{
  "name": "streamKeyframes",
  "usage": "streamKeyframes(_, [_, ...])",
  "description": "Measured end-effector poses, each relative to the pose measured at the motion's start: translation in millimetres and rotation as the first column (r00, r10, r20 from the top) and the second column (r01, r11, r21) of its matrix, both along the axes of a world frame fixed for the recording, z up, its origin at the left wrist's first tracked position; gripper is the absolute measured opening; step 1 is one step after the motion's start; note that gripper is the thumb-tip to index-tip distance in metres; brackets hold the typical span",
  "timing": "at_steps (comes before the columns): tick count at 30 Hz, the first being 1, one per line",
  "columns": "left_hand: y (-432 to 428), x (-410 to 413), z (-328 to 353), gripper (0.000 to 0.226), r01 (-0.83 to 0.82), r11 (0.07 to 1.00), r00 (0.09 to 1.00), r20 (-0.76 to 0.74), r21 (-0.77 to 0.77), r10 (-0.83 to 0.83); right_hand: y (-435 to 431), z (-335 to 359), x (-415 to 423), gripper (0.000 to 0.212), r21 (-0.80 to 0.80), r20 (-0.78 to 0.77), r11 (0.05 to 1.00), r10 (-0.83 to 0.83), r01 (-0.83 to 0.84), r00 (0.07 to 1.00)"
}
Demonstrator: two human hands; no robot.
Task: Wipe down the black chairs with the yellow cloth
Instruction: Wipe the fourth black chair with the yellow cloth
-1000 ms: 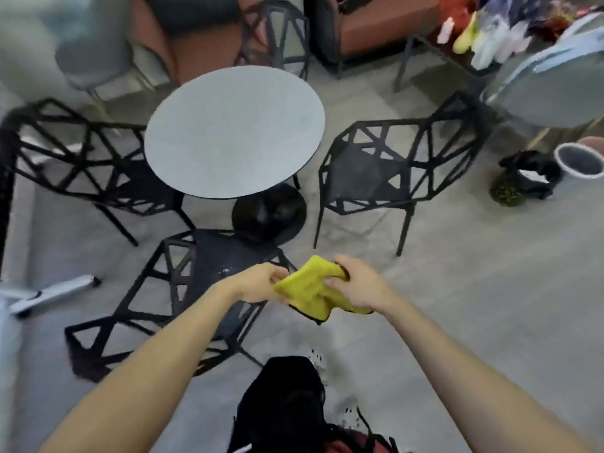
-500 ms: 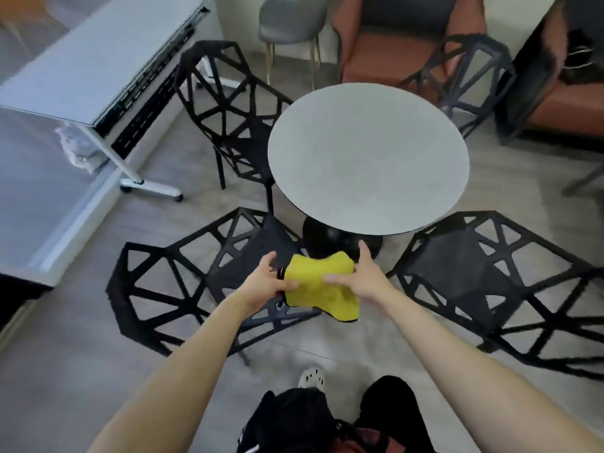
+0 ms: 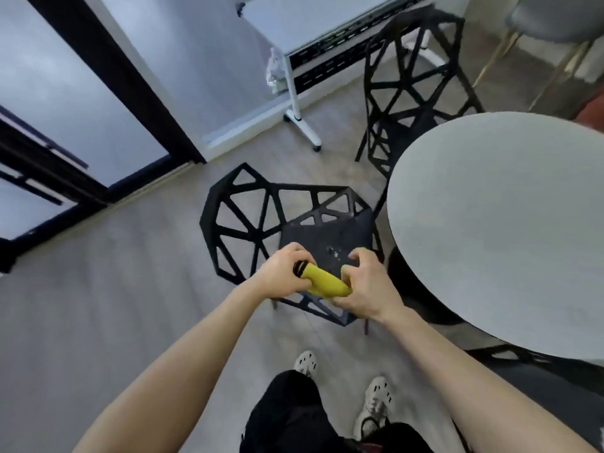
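The yellow cloth (image 3: 323, 282) is bunched into a narrow roll between both hands. My left hand (image 3: 283, 273) grips its left end and my right hand (image 3: 366, 286) grips its right end. Both hands hover just above the front of a black lattice chair (image 3: 251, 220), whose solid dark seat (image 3: 327, 237) carries a few small light specks. A second black lattice chair (image 3: 411, 83) stands farther back, tucked beside the table. Part of a third black chair (image 3: 510, 356) shows under the table edge at the right.
A round grey table (image 3: 496, 230) fills the right side, close to the near chair. A white desk frame on castors (image 3: 300, 119) stands behind. A glass door with black frame (image 3: 98, 93) is at the left. My feet (image 3: 340, 387) stand on grey wood floor.
The view has swung left, so the near chair now sits straight ahead and the table at the right. The cloth, spread flatter before, is now squeezed into a narrow roll between my hands.
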State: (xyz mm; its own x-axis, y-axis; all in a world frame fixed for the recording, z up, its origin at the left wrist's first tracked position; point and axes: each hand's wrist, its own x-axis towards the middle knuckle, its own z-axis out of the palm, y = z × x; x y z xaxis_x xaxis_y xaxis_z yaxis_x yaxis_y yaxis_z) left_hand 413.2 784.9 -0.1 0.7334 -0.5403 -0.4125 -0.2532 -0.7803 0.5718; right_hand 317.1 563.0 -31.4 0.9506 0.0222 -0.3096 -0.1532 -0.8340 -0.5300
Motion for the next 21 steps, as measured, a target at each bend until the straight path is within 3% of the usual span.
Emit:
streamKeyframes(2, [23.0, -0.4, 5.9, 0.035, -0.087, 0.996, 0.996, -0.023, 0.023, 0.087, 25.2, 1.3, 13.2, 0.04, 0.181, -0.127, 0.981, 0.091, -0.067, 0.988])
streamKeyframes(5, [74.6, 3.6, 7.9, 0.042, -0.238, 0.971, 0.971, -0.023, 0.034, 0.239, 62.1, -4.8, 29.6, 0.045, 0.354, -0.29, 0.932, 0.026, 0.082, 0.957])
streamKeyframes(7, [115.5, 9.2, 5.0, 0.042, -0.336, 0.94, 0.94, -0.034, 0.06, 0.339, 80.0, -18.0, 39.1, 0.055, 0.364, -0.391, 0.922, 0.025, 0.13, 0.92])
streamKeyframes(12, [198.0, 48.6, -15.3, 0.017, -0.473, 0.864, 0.881, 0.072, 0.174, 0.468, 104.8, -54.8, 62.3, 0.028, 0.352, -0.525, 0.876, -0.107, 0.33, 0.844])
streamKeyframes(16, [226.6, 98.8, -42.5, 0.031, -0.581, 0.789, 0.814, 0.144, 0.202, 0.563, 122.9, -68.9, 95.1, 0.028, 0.334, -0.552, 0.809, -0.248, 0.484, 0.796])
streamKeyframes(19, [224.2, 130.9, -71.8, 0.05, -0.63, 0.745, 0.775, 0.111, 0.222, 0.622, 137.1, -83.2, 124.9, 0.05, 0.33, -0.574, 0.752, -0.32, 0.571, 0.754])
streamKeyframes(21, [213.5, 146.4, -92.5, 0.046, -0.624, 0.746, 0.769, 0.015, 0.234, 0.639, 143.6, -88.8, 141.6, 0.069, 0.327, -0.59, 0.715, -0.356, 0.618, 0.725])
